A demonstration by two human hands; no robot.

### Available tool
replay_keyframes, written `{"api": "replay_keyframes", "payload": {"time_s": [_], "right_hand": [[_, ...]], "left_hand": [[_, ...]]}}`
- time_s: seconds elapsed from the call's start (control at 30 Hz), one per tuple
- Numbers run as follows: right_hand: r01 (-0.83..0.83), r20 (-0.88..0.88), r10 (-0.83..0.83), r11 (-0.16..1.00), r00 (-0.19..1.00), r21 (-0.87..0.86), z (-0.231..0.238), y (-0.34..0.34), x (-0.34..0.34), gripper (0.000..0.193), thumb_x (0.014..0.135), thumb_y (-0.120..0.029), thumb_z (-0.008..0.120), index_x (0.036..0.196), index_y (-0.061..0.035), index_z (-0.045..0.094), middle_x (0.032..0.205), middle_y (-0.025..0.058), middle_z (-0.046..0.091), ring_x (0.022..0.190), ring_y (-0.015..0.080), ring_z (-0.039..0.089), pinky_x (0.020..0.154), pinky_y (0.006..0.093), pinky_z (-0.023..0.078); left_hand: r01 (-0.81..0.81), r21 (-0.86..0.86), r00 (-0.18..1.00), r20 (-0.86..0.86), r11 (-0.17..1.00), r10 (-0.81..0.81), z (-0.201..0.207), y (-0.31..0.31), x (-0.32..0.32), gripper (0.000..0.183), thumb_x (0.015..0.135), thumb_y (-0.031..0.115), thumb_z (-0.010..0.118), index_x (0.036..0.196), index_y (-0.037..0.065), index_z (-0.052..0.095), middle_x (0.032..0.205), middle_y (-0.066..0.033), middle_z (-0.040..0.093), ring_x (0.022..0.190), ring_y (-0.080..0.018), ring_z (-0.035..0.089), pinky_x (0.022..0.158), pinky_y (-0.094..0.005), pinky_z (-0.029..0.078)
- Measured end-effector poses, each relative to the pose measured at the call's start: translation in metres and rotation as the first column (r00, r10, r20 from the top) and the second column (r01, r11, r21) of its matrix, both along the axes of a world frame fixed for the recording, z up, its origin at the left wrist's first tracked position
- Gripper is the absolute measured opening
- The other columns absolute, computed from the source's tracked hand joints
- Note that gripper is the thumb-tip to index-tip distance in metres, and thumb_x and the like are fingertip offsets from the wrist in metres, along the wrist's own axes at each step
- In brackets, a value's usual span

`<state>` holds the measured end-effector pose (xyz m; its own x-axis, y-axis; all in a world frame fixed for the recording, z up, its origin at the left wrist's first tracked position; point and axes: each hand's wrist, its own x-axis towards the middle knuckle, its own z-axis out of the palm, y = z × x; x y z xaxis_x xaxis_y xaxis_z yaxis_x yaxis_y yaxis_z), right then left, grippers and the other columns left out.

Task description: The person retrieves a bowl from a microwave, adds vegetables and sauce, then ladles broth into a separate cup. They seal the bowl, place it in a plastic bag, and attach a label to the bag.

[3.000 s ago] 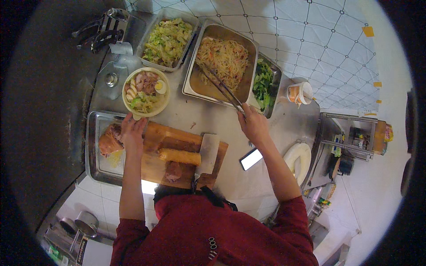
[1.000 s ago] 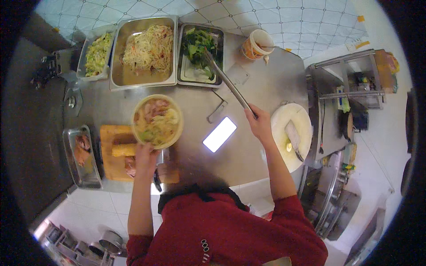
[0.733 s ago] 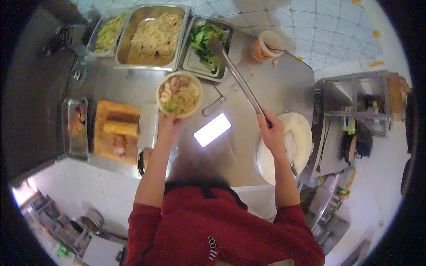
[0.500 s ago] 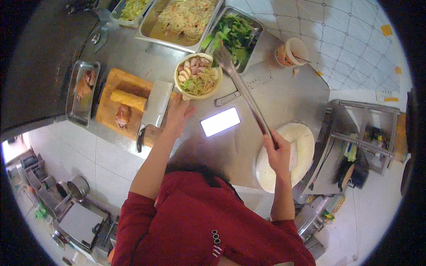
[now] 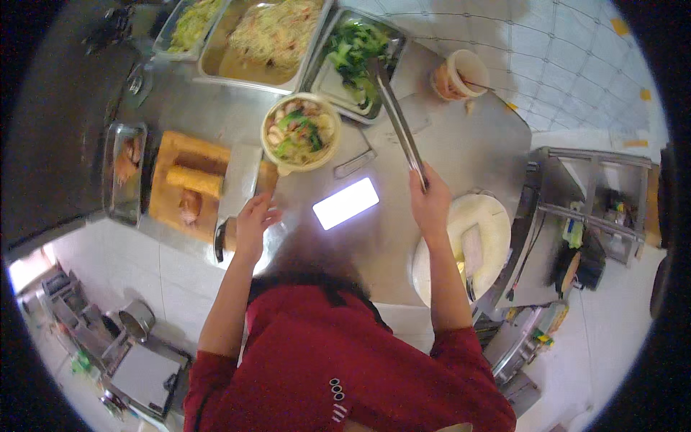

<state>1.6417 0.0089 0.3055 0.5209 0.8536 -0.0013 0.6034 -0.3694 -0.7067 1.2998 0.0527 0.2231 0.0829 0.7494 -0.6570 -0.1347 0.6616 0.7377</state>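
Observation:
My right hand (image 5: 432, 204) is closed round the handle end of long metal tongs (image 5: 404, 129). Their tips reach the metal tray of leafy greens (image 5: 354, 52) at the back. Fingers apart and holding nothing, my left hand (image 5: 257, 222) hovers by the near right corner of the cutting board. Beyond it stands a round pale bowl (image 5: 302, 133) with noodles, sliced meat and some dark greens on top. On the wooden cutting board (image 5: 164, 162) are a yellow roll (image 5: 194, 181), a piece of meat (image 5: 190, 206) and a cleaver (image 5: 243, 171), its dark handle toward me.
A phone with a glowing screen (image 5: 346, 204) lies mid-table. Behind stand a noodle tray (image 5: 270, 36) and a tub of shredded vegetables (image 5: 191, 27). A meat tray (image 5: 124, 169) is at left, a paper tub (image 5: 458, 75) at back right, a round white board (image 5: 489, 230) at right.
Greens have been added to the bowl. The tongs have moved back over the greens tray, tips farther away. My left hand has drawn away from the bowl toward me.

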Motion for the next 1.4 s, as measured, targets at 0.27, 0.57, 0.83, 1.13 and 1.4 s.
{"api": "replay_keyframes", "payload": {"time_s": [0.27,0.57,0.83,1.13,1.4], "right_hand": [[-0.110,0.215,0.151,0.975,0.965,-0.193,-0.026,0.057,0.025,0.036,0.092,-0.027,0.059,0.113,0.0021,0.062,0.092,0.0211,0.066,0.077,0.0390,0.065,0.067,0.0476,0.050],[-0.112,0.281,0.123,0.992,0.952,-0.057,-0.024,0.046,0.020,0.028,0.090,-0.021,0.062,0.111,-0.0026,0.064,0.087,0.0178,0.065,0.072,0.0369,0.064,0.063,0.0443,0.049],[-0.113,0.220,0.119,0.993,0.968,-0.042,-0.021,0.030,0.024,0.030,0.091,-0.021,0.062,0.112,-0.0005,0.064,0.093,0.0180,0.067,0.070,0.0355,0.064,0.063,0.0431,0.050],[0.027,-0.227,-0.035,0.999,0.973,-0.041,0.041,-0.046,-0.005,0.028,0.091,-0.014,0.065,0.113,0.0030,0.065,0.069,0.0011,0.056,0.059,0.0063,0.044,0.053,0.0235,0.038],[-0.084,-0.407,0.001,0.979,0.914,-0.187,0.051,-0.074,-0.047,0.028,0.092,-0.016,0.065,0.114,0.0015,0.066,0.072,-0.0009,0.058,0.062,0.0050,0.046,0.054,0.0218,0.038]], "left_hand": [[0.065,0.028,0.998,0.020,0.997,-0.066,0.012,0.018,0.017,0.032,0.100,0.018,0.048,0.124,-0.003,0.051,0.107,-0.0160,0.063,0.084,-0.0212,0.064,0.080,-0.0342,0.053],[0.058,-0.035,0.998,0.012,0.998,-0.058,0.002,0.015,0.028,0.028,0.098,0.015,0.048,0.119,-0.002,0.056,0.102,-0.0143,0.064,0.085,-0.0209,0.066,0.078,-0.0317,0.054],[0.045,-0.011,0.999,0.014,0.999,-0.044,0.002,0.013,0.015,0.028,0.099,0.016,0.047,0.117,-0.002,0.056,0.098,-0.0140,0.066,0.083,-0.0195,0.066,0.077,-0.0320,0.055],[0.046,-0.021,0.999,0.007,0.999,-0.046,-0.006,0.006,0.001,0.027,0.099,0.019,0.049,0.117,0.000,0.058,0.099,-0.0135,0.066,0.086,-0.0213,0.066,0.078,-0.0328,0.055],[0.019,-0.052,1.000,0.017,0.998,-0.018,-0.001,0.009,-0.001,0.028,0.098,0.016,0.048,0.117,-0.002,0.056,0.098,-0.0156,0.066,0.085,-0.0241,0.066,0.078,-0.0340,0.056]]}}
